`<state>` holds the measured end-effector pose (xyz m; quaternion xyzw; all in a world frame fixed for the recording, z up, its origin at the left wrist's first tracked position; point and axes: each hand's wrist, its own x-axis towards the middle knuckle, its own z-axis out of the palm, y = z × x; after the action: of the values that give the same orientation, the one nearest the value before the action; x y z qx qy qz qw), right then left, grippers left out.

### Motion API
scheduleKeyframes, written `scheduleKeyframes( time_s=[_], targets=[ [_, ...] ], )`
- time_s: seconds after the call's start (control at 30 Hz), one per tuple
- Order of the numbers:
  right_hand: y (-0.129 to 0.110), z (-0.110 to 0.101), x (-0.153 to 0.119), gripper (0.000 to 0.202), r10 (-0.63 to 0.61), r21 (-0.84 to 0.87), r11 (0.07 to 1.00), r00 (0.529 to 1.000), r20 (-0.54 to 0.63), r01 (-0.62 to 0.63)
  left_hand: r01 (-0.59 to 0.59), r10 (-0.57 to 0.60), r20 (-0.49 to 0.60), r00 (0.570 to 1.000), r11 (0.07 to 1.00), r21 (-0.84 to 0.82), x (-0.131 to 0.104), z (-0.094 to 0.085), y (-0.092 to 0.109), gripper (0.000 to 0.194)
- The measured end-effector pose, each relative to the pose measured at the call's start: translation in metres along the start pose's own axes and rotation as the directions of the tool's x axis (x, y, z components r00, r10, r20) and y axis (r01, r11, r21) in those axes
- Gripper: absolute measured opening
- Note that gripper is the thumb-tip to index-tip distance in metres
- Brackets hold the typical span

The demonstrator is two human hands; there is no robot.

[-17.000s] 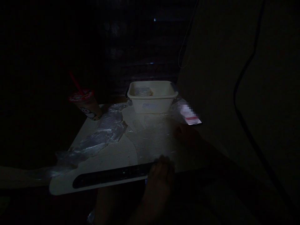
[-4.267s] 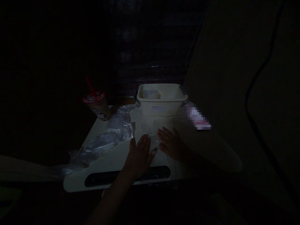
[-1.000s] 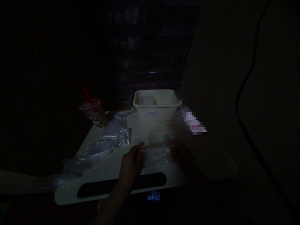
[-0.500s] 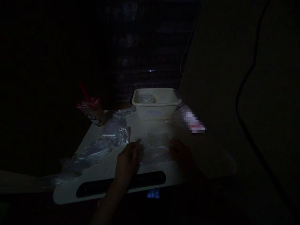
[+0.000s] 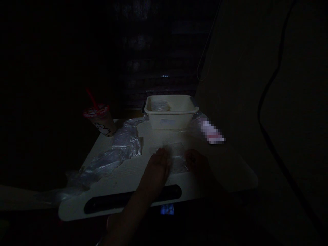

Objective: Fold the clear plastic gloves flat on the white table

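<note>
A clear plastic bag [image 5: 178, 160] lies flat on the small white table, with what looks like a thin flat piece in its far half. Over the bag's left side, my left hand [image 5: 159, 164] is laid with its fingers stretched out, slightly blurred. My right hand [image 5: 196, 162] is at the bag's right edge, fingers curled onto it; deep shadow hides most of that hand. Beyond both hands stands a cream plastic basin [image 5: 170, 121] holding some clear packets [image 5: 159, 106].
Crumpled clear plastic bags [image 5: 105, 165] stretch along the left of the white table [image 5: 123, 186]. A lidded drink cup [image 5: 102, 123] with a red straw stands at the back left. A pixelated pink-white item [image 5: 212, 131] lies at right. A black slot [image 5: 115, 201] runs near the front edge.
My left hand has moved right from the bag's left edge onto the bag, and its fingers have straightened. My right hand stays at the right edge.
</note>
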<state>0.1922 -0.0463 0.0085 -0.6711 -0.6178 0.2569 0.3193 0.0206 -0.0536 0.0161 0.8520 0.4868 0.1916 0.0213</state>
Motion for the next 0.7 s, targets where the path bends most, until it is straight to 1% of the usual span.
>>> scheduleKeyframes(
  time_s=[0.1,0.2,0.3,0.4,0.47,0.5,0.53,0.57,0.63,0.67,0.7],
  targets=[
    [0.002,0.002,-0.001,0.016,-0.010,-0.039,0.999,0.999,-0.030,0.009,-0.033,0.025,0.083,0.996,0.996,0.088,0.005,0.011,0.003,0.046],
    [0.002,0.001,-0.003,0.014,-0.033,-0.025,0.999,0.999,-0.014,0.032,-0.028,0.013,0.098,0.995,0.987,0.157,0.004,0.016,-0.001,0.048],
    [0.002,-0.003,-0.004,0.015,-0.036,-0.021,0.999,0.999,-0.011,0.036,-0.005,-0.017,0.103,0.995,0.978,0.209,0.003,0.018,-0.005,0.048],
    [0.003,-0.011,-0.004,0.021,-0.052,-0.089,0.995,0.996,-0.074,0.045,0.013,-0.041,0.110,0.993,0.969,0.245,0.002,0.017,-0.005,0.049],
    [0.001,-0.014,-0.003,0.026,-0.137,-0.174,0.978,0.980,-0.146,0.111,0.014,-0.043,0.108,0.993,0.967,0.256,0.002,0.017,-0.003,0.050],
    [-0.001,-0.014,-0.003,0.028,-0.209,-0.220,0.961,0.964,-0.167,0.170,0.015,-0.042,0.102,0.994,0.966,0.258,0.002,0.017,-0.003,0.050],
    [-0.005,-0.012,-0.002,0.031,-0.297,-0.264,0.932,0.941,-0.162,0.248,0.015,-0.041,0.096,0.995,0.966,0.260,0.002,0.017,-0.003,0.051],
    [-0.009,-0.009,-0.001,0.033,-0.390,-0.302,0.891,0.912,-0.125,0.340,0.016,-0.041,0.090,0.995,0.965,0.261,0.003,0.017,-0.003,0.051],
    [-0.017,0.001,0.001,0.038,-0.549,-0.354,0.778,0.836,0.021,0.520,0.017,-0.041,0.088,0.995,0.965,0.262,0.003,0.018,-0.003,0.051],
    [-0.021,0.006,0.002,0.039,-0.590,-0.372,0.725,0.801,0.100,0.580,0.017,-0.042,0.092,0.995,0.965,0.262,0.003,0.018,-0.003,0.051],
    [-0.023,0.012,0.003,0.041,-0.608,-0.392,0.681,0.776,0.167,0.618,0.018,-0.045,0.098,0.994,0.965,0.261,0.003,0.019,-0.004,0.051]
  ],
)
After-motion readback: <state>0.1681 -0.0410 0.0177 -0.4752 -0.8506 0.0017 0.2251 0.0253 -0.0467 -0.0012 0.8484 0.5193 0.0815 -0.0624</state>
